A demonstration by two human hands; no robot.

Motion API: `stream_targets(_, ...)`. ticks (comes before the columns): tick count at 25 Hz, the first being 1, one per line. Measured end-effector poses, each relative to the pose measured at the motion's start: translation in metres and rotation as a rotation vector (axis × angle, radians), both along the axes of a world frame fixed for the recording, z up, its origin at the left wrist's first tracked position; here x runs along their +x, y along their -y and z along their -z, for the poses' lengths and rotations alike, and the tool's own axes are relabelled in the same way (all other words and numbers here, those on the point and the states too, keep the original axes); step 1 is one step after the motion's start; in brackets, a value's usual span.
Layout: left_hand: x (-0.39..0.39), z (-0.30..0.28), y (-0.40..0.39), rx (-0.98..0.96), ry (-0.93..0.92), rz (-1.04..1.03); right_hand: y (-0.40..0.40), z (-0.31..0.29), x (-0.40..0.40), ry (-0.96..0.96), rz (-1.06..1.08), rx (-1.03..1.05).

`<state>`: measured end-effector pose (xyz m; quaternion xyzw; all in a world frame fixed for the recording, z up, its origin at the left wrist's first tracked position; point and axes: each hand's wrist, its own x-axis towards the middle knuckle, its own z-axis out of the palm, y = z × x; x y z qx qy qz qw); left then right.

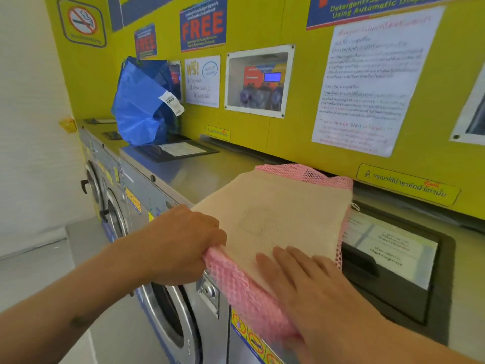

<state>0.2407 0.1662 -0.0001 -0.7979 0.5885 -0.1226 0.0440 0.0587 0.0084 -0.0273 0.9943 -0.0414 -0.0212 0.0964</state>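
A cream mesh laundry bag [278, 206] lies on top of a pink mesh laundry bag [241, 292], both spread over the steel top of a washing machine [199, 177]. The pink bag hangs over the machine's front edge. My left hand [183, 243] grips the left edge of the bags, fingers curled round the fabric. Straight fingers of my right hand [301, 274] press flat on the near part of the cream bag.
A blue carrier bag [141, 109] stands on the machine top at the back left. A black detergent drawer panel [393, 261] sits right of the bags. Round washer doors [168, 313] face the aisle at left. A yellow wall with posters [367, 82] rises behind.
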Motion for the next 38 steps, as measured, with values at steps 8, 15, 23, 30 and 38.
stream_targets(8,0.007,-0.032,-0.015,0.081,-0.437,-0.024,0.036,-0.052,0.002,0.145,-0.154,0.306)
stream_targets(15,0.059,-0.114,0.055,-0.483,-0.215,-0.003,0.096,-0.125,0.042,0.473,0.030,0.718)
stream_targets(23,0.133,-0.081,0.198,-0.477,-0.134,0.044,0.178,-0.114,0.114,0.603,0.334,0.538)
stream_targets(30,0.117,-0.020,0.250,-0.399,-0.046,-0.145,0.232,-0.059,0.140,0.437,0.586,0.235)
stream_targets(38,0.124,0.026,0.249,0.025,-0.376,-0.284,0.237,-0.025,0.136,0.025,0.605,0.187)
